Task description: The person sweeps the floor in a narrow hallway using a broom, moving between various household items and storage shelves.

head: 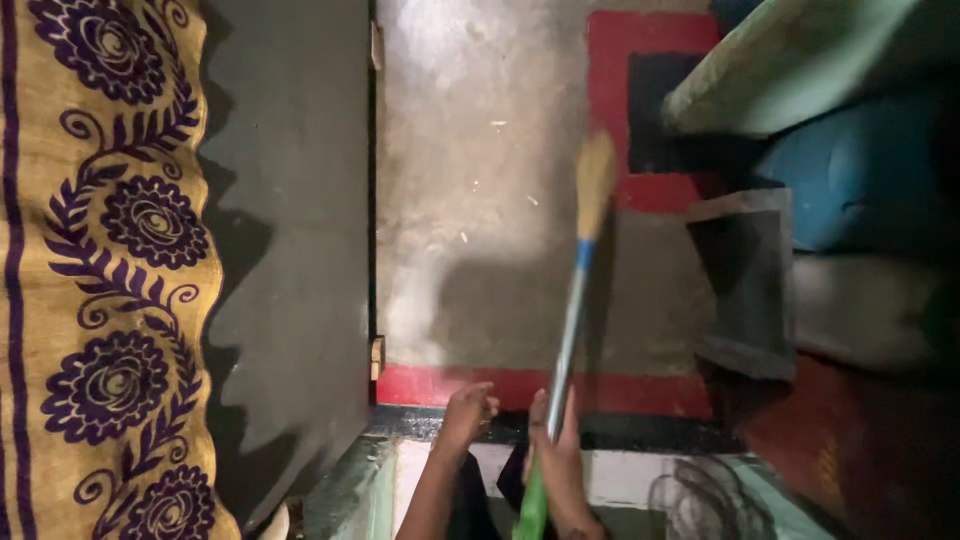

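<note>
A broom (575, 300) with a silver and blue shaft, green lower handle and straw-coloured bristles reaches out over a grey concrete floor (470, 180). My right hand (560, 450) grips the handle near the bottom of the view. To its left, my left hand (467, 412) is curled in a loose fist, holding nothing and not touching the broom. The bristle tip (596, 180) hangs near a red painted border (610, 90) on the floor.
A yellow cloth with purple flower patterns (100, 270) hangs at the left beside a dark grey panel (290, 250). A grey box-like object (745, 285), a green slab (800, 60) and a blue bundle (860, 170) crowd the right. Small bits of litter dot the floor.
</note>
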